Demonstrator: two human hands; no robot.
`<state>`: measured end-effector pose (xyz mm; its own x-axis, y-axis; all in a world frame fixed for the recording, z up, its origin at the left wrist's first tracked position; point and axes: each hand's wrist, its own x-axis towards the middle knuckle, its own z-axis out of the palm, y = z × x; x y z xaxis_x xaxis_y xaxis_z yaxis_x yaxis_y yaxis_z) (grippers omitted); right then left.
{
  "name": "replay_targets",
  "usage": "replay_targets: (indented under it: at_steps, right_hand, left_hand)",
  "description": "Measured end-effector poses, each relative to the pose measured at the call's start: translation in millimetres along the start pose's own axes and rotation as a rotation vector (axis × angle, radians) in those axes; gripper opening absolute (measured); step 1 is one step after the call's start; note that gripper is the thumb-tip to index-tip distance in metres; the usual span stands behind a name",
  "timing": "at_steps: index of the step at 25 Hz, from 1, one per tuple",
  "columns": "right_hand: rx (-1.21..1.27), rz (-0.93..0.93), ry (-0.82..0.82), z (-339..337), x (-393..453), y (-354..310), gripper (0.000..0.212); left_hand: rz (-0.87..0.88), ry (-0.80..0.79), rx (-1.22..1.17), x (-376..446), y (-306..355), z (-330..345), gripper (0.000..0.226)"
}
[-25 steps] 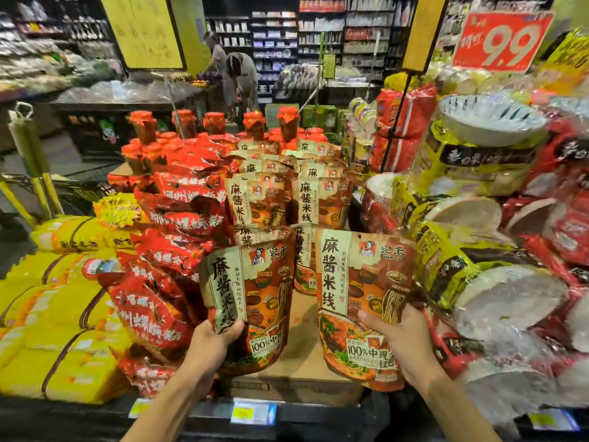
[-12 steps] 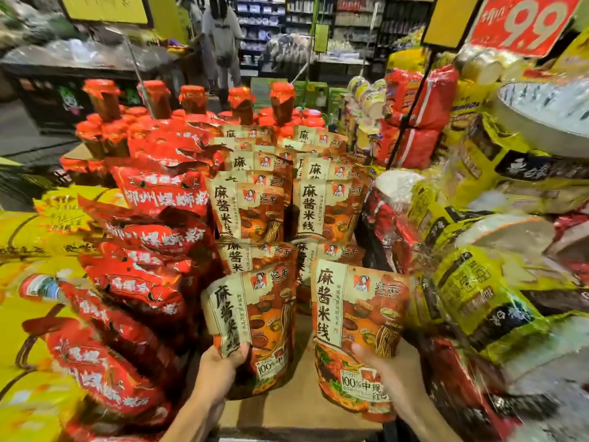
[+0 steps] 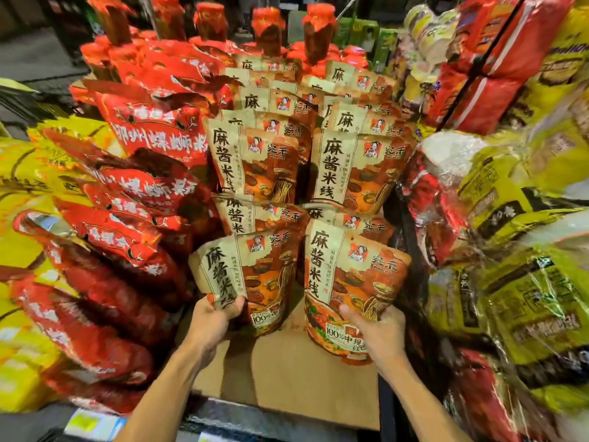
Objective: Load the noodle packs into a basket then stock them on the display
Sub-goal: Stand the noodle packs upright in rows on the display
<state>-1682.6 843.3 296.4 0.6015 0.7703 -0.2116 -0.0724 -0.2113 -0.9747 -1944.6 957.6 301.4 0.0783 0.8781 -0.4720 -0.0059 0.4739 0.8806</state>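
Observation:
Two brown-and-orange noodle packs stand upright at the front of the display. My left hand (image 3: 213,323) grips the left noodle pack (image 3: 251,275) by its lower left edge. My right hand (image 3: 379,336) grips the right noodle pack (image 3: 353,282) at its lower right. Both packs sit over the bare cardboard shelf (image 3: 287,378). Behind them rise rows of the same noodle packs (image 3: 357,167), stepped upward toward the back. No basket is in view.
Red snail-noodle bags (image 3: 137,193) lean in a pile on the left, with yellow bags (image 3: 19,282) beyond them. Yellow and red wrapped packs (image 3: 516,275) crowd the right. Red-capped jars (image 3: 267,33) line the back. A price label (image 3: 86,422) marks the shelf edge.
The view has moved in closer and tilted down over the display. Both hands have pushed their packs forward, up against the rows behind.

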Motion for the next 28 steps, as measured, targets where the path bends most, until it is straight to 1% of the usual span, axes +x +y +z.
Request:
replay_targets:
  at_steps: [2,4,6,8,9,11,13,15,17,19,21,23,25,28]
  right_hand:
    - [0.001,-0.001,-0.019,-0.1,8.4,6.2,0.035]
    - [-0.014,-0.001,-0.059,-4.8,16.8,8.9,0.039]
    - [-0.034,0.013,-0.099,-11.9,19.7,11.2,0.038]
    - [-0.056,0.03,-0.141,-20.9,17.5,14.6,0.038]
    - [-0.07,0.037,-0.163,-24.1,14.4,15.3,0.04]
    - [-0.049,0.055,-0.215,-27.9,8.0,17.9,0.049]
    - [-0.011,0.061,-0.229,-27.1,3.6,19.2,0.054]
    - [-0.028,0.036,-0.202,-23.0,5.1,16.2,0.051]
    - [-0.074,0.006,-0.181,-19.0,12.3,11.7,0.045]
    - [-0.092,-0.018,-0.17,-14.2,22.7,9.1,0.044]
    - [-0.064,-0.018,-0.158,-7.7,31.0,7.8,0.05]
    - [-0.038,-0.026,-0.157,-0.1,37.2,6.4,0.06]
    - [-0.013,-0.046,-0.183,4.9,42.1,5.3,0.062]
    - [0.0,-0.066,-0.247,1.6,47.8,6.8,0.064]
  left_hand:
    - [-0.012,-0.002,-0.018,13.0,-4.4,-6.2,0.017]
    - [0.014,-0.018,0.003,24.0,-7.4,-12.2,0.017]
    - [0.045,-0.042,0.042,28.3,-10.6,-17.6,0.019]
    - [0.096,-0.08,0.118,25.6,-14.6,-23.0,0.029]
    - [0.12,-0.102,0.169,23.6,-19.1,-25.9,0.037]
    - [0.154,-0.09,0.243,19.6,-29.1,-29.6,0.046]
    - [0.18,-0.043,0.257,18.4,-33.4,-28.3,0.045]
    - [0.194,-0.017,0.255,23.2,-30.2,-24.0,0.04]
    - [0.195,-0.033,0.251,31.8,-22.5,-20.8,0.04]
    - [0.177,-0.061,0.24,44.2,-18.4,-20.2,0.038]
    - [0.178,-0.064,0.259,55.7,-15.9,-19.9,0.034]
    - [0.217,-0.066,0.319,63.0,-9.8,-18.1,0.033]
    - [0.228,-0.049,0.328,68.9,-2.2,-15.8,0.034]
    - [0.205,0.001,0.276,75.3,1.8,-11.9,0.029]
